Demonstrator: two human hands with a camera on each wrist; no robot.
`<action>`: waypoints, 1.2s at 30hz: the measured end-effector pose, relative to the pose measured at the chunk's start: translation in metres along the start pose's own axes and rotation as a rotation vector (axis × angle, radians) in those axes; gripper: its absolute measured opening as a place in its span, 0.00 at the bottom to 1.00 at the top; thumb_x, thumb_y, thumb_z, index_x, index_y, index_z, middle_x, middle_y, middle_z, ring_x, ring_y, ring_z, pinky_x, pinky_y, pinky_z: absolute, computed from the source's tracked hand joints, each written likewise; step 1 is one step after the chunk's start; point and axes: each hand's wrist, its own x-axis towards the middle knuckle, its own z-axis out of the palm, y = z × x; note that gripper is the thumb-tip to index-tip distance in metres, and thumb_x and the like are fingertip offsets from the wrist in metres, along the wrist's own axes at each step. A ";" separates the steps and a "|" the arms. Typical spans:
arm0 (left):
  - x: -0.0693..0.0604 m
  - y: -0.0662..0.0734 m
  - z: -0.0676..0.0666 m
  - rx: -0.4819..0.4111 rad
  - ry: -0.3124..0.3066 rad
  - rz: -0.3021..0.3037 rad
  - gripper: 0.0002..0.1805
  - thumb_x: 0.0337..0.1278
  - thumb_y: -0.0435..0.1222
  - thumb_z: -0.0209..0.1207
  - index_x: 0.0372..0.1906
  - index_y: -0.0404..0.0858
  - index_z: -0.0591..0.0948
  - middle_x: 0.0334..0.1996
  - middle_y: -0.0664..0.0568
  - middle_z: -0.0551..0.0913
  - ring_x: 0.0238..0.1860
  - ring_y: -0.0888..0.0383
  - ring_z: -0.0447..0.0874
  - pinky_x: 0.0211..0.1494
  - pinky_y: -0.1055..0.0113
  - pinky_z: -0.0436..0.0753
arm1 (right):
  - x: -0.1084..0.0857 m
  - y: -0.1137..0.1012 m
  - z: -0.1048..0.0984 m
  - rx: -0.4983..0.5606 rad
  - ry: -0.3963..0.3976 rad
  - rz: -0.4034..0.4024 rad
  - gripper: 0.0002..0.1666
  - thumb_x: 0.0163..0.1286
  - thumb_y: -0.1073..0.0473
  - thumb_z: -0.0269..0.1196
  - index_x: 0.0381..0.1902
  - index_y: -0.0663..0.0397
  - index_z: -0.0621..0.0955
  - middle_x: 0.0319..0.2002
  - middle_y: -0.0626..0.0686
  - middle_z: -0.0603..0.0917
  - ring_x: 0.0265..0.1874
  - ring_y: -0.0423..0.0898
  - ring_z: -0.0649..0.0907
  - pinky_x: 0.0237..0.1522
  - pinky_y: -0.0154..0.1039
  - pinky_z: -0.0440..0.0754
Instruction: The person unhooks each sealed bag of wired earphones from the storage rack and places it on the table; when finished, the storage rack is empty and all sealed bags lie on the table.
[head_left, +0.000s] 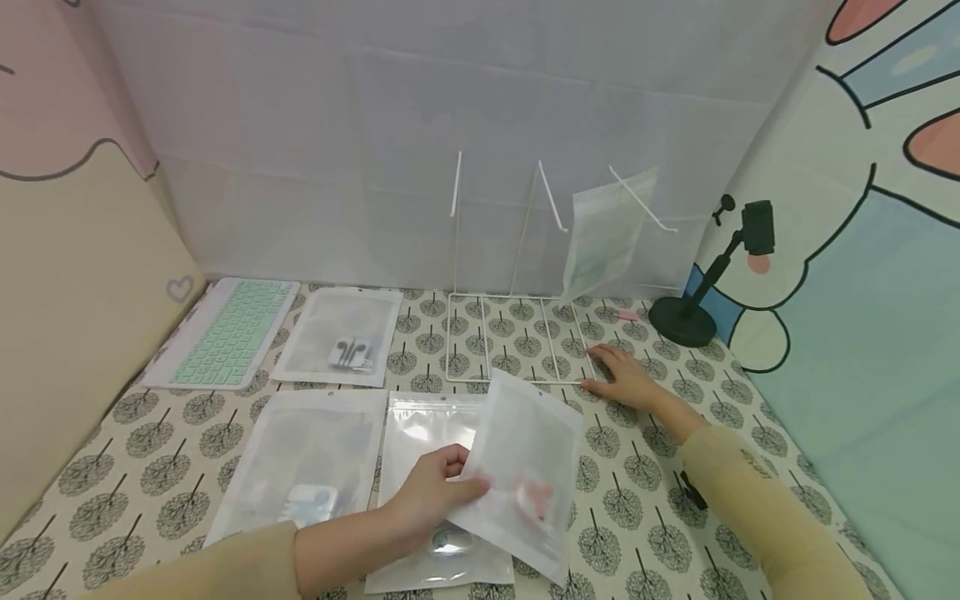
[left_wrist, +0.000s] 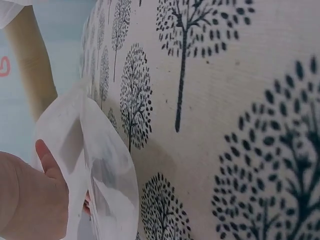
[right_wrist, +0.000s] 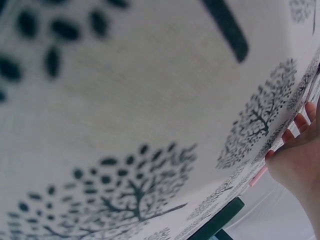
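My left hand (head_left: 427,492) pinches the left edge of a frosted zip bag (head_left: 525,467) with a pink item inside, the thumb on its near face. The left wrist view shows the same bag bulging beside the hand. My right hand (head_left: 626,379) lies low on the cloth at the right side of a white wire rack (head_left: 522,381), its fingertips touching or very near the base wire. In the right wrist view its fingers reach forward, loosely extended. Another frosted bag (head_left: 609,229) hangs on the rack's right hook.
Flat on the tree-print cloth lie a bag with earphones (head_left: 337,333), a bag with a pale item (head_left: 307,450) and a clear-fronted bag (head_left: 438,425). A mint keyboard (head_left: 232,333) lies at left. A black phone stand (head_left: 682,321) and a small pink object (head_left: 627,316) are at right.
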 end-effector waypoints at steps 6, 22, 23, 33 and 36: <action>0.005 -0.007 0.017 -0.002 0.007 0.011 0.16 0.51 0.27 0.63 0.44 0.28 0.73 0.36 0.46 0.84 0.32 0.55 0.85 0.35 0.61 0.85 | 0.000 0.001 0.000 0.009 -0.011 0.007 0.41 0.65 0.43 0.61 0.68 0.58 0.63 0.67 0.65 0.61 0.67 0.66 0.58 0.66 0.67 0.49; 0.006 -0.002 0.014 0.370 -0.120 0.101 0.46 0.39 0.28 0.70 0.69 0.46 0.65 0.62 0.36 0.69 0.41 0.50 0.84 0.32 0.70 0.83 | 0.001 0.003 0.001 0.004 -0.006 -0.003 0.41 0.64 0.42 0.61 0.67 0.59 0.64 0.67 0.66 0.62 0.66 0.67 0.59 0.66 0.67 0.50; 0.007 -0.003 0.015 0.379 -0.123 0.089 0.46 0.38 0.28 0.71 0.69 0.44 0.65 0.62 0.36 0.70 0.40 0.50 0.85 0.32 0.69 0.83 | 0.001 0.003 0.001 0.008 -0.008 -0.002 0.41 0.64 0.43 0.61 0.67 0.59 0.64 0.67 0.66 0.62 0.66 0.67 0.59 0.67 0.66 0.50; 0.018 -0.002 0.030 0.390 -0.235 -0.013 0.55 0.32 0.21 0.71 0.72 0.38 0.57 0.34 0.43 0.83 0.25 0.54 0.84 0.26 0.67 0.83 | 0.000 0.001 -0.001 -0.001 -0.013 -0.001 0.41 0.65 0.43 0.60 0.68 0.59 0.64 0.67 0.66 0.61 0.67 0.67 0.59 0.66 0.67 0.50; 0.021 0.001 0.032 0.544 -0.289 0.012 0.58 0.31 0.25 0.73 0.73 0.40 0.55 0.18 0.50 0.81 0.19 0.61 0.78 0.23 0.71 0.78 | 0.000 -0.001 -0.001 -0.003 -0.013 0.001 0.41 0.65 0.43 0.60 0.68 0.59 0.64 0.67 0.66 0.62 0.67 0.67 0.59 0.66 0.66 0.51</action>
